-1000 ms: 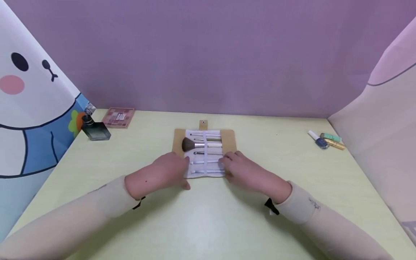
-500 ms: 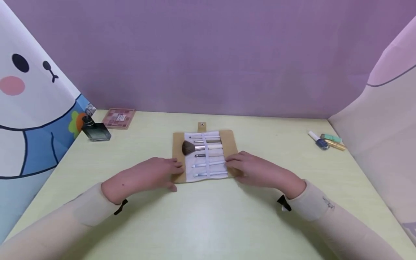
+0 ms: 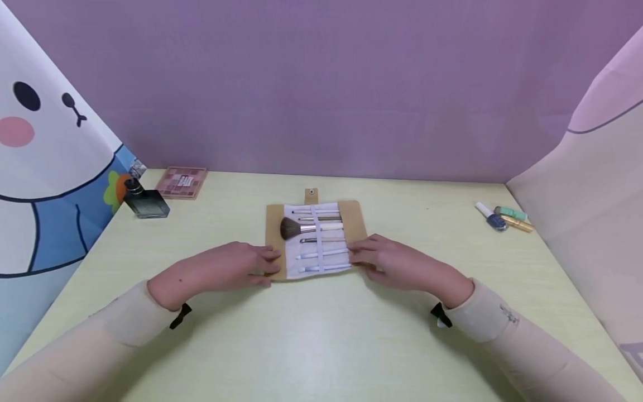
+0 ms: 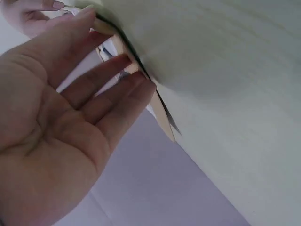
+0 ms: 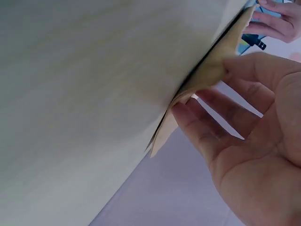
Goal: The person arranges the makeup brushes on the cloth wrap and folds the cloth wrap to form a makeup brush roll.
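A makeup brush roll [image 3: 355,220] lies unrolled mid-table, tan outside with a white lining. Several brushes lie crosswise under its white strap, among them a wide dark-bristled brush [image 3: 290,228]. My left hand [image 3: 226,269] rests its extended fingers on the tan left flap; its thumb is at the near corner. On the right flap lie the fingers of my right hand [image 3: 394,261], the thumb by the near edge. Both wrist views show the palms, with fingertips touching the tan flap [image 4: 162,117] on the left and the slightly bent flap [image 5: 214,70] on the right.
A dark glass perfume bottle [image 3: 148,202] and a pink palette [image 3: 182,182] sit at the back left. Toward the right edge lie a blue nail polish bottle [image 3: 496,222], a green tube [image 3: 510,213] and a gold tube [image 3: 516,223]. Behind the table hangs a purple backdrop [image 3: 321,89].
Both hands have moved outward from the white lining to the tan flaps, the left one farther. The roll has turned slightly and slid a little toward me. Over the last half second little moved.
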{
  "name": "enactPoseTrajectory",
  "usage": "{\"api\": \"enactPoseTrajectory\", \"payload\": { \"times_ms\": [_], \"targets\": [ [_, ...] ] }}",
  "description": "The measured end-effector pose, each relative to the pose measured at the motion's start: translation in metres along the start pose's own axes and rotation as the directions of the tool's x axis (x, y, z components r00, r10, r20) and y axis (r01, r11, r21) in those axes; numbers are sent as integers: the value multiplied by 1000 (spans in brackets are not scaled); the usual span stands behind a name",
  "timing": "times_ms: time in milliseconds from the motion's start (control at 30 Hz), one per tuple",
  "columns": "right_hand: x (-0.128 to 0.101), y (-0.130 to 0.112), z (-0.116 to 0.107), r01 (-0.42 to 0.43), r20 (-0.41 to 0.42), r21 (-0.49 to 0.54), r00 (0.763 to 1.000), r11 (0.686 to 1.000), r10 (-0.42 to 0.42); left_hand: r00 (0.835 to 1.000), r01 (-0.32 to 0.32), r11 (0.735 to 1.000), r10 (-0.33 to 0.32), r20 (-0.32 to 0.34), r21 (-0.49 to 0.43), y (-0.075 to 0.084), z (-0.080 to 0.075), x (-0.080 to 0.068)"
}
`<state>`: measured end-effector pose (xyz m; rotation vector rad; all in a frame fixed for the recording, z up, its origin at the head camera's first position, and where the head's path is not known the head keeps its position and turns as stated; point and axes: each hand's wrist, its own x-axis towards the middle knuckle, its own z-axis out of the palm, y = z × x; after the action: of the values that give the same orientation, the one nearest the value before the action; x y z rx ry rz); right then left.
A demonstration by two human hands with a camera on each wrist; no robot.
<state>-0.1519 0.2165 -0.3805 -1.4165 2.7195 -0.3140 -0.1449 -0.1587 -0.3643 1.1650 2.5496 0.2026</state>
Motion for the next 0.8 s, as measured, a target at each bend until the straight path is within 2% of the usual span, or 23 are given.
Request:
{"api": "enactPoseTrajectory", "payload": {
  "times_ms": [67, 200, 300, 467, 533, 700, 800],
  "targets": [
    [-1, -1, -2, -22, -4, 29, 1000, 999, 22, 1000, -21, 999, 22, 16, -26, -3, -2, -1],
    [-3, 0, -8, -93, 27, 114, 996, 989, 90, 999, 1, 989, 5, 39, -149, -9, -7, -2],
    [-3, 1, -13, -137, 81, 172, 989, 976, 125, 998, 42, 964, -31, 46, -261, -14, -11, -4],
    [-2, 5, -20, -178, 145, 280, 979, 943, 141, 998, 59, 921, -46, 42, -385, -22, -14, -5],
    [0, 8, -22, -193, 149, 319, 977, 928, 152, 996, 86, 884, -68, 55, -460, -24, -14, -4],
    [9, 16, -23, -249, 146, 366, 967, 897, 208, 982, 186, 753, -163, 96, -631, -29, -11, 4],
    [16, 19, -22, -283, 149, 371, 958, 885, 244, 972, 223, 723, -217, 91, -654, -30, -8, 9]
  ]
}}
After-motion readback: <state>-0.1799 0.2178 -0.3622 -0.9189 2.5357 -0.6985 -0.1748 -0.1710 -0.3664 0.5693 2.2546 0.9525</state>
